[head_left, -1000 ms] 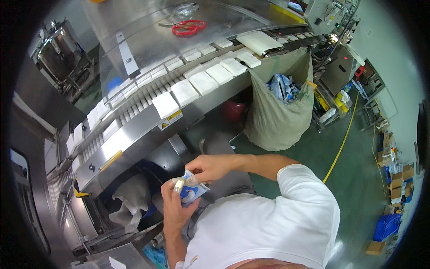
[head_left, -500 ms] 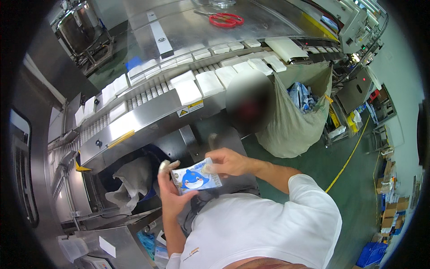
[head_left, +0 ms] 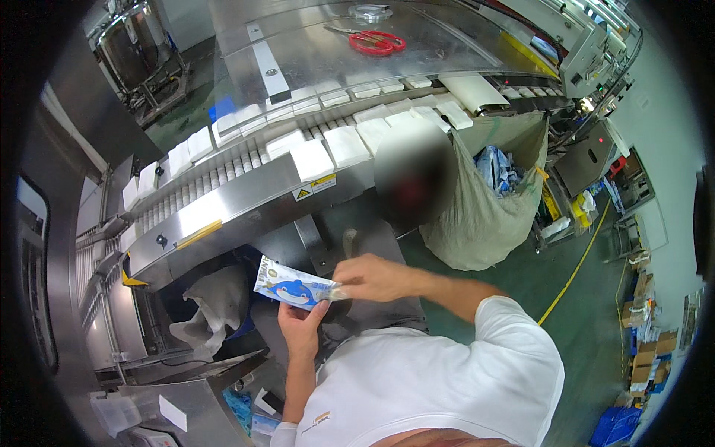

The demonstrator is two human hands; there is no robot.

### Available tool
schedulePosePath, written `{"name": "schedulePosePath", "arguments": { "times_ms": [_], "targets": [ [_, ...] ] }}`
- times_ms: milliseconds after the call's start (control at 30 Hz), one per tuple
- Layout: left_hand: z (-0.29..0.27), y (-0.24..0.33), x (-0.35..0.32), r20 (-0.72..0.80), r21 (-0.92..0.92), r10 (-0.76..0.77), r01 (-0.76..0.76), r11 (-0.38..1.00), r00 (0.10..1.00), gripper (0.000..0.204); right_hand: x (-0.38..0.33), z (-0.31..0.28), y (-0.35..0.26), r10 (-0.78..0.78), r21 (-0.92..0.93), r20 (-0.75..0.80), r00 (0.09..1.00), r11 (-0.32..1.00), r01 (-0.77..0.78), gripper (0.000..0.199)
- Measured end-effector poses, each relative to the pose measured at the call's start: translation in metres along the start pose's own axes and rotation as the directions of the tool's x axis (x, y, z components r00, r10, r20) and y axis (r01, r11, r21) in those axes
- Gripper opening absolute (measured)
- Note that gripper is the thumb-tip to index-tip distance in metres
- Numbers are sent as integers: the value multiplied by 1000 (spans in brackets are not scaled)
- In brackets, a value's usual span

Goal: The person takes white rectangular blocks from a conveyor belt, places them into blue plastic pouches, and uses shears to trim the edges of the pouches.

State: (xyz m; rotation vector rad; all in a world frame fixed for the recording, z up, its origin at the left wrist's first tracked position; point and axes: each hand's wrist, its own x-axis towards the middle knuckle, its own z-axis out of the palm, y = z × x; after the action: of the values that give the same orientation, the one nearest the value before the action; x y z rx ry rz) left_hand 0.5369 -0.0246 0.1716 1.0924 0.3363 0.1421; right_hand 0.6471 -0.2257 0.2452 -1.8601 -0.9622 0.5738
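In front of my body I hold a small white wipes packet (head_left: 292, 289) with a blue cartoon whale on it. My left hand (head_left: 302, 325) grips its lower edge, with the thumb at the front. My right hand (head_left: 365, 279) is closed at the packet's right end, and its fingers cover that end. The packet is tilted, its left end higher than its right. Beyond my hands, folded white wipes (head_left: 347, 146) lie in rows along a steel conveyor (head_left: 246, 216).
Red-handled scissors (head_left: 376, 42) lie on the steel cover behind the conveyor. A large beige sack (head_left: 477, 223) with blue-and-white wrappers hangs at the right. Left of my hands is a whitish plastic bag (head_left: 216, 302). A blurred patch hides part of the conveyor front.
The packet has turned and moved left and slightly up. My left hand has shifted from its left side to its lower edge. My right hand now closes on its right end.
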Motion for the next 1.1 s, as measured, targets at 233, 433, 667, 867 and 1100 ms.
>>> {"name": "schedulePosePath", "arguments": {
  "times_ms": [233,433,667,867,1100],
  "targets": [
    [-15,23,-12,8,82,-7,7,997,1000,45,18,-190,-106,-340,-588,-558,757,805,-72,29],
    [-8,25,-15,78,169,-19,5,986,997,43,115,-351,-66,-313,-813,-506,804,484,-323,44],
    [0,39,-16,52,181,-66,56,982,996,49,164,-369,-92,76,-881,-426,902,192,-432,51],
    [3,37,-8,-24,161,159,-153,975,987,51,79,-316,-124,-443,-787,-534,720,572,-232,45],
    [16,64,0,-86,108,127,-117,987,988,41,-48,-126,-72,11,290,-310,951,953,84,47]
  ]
}}
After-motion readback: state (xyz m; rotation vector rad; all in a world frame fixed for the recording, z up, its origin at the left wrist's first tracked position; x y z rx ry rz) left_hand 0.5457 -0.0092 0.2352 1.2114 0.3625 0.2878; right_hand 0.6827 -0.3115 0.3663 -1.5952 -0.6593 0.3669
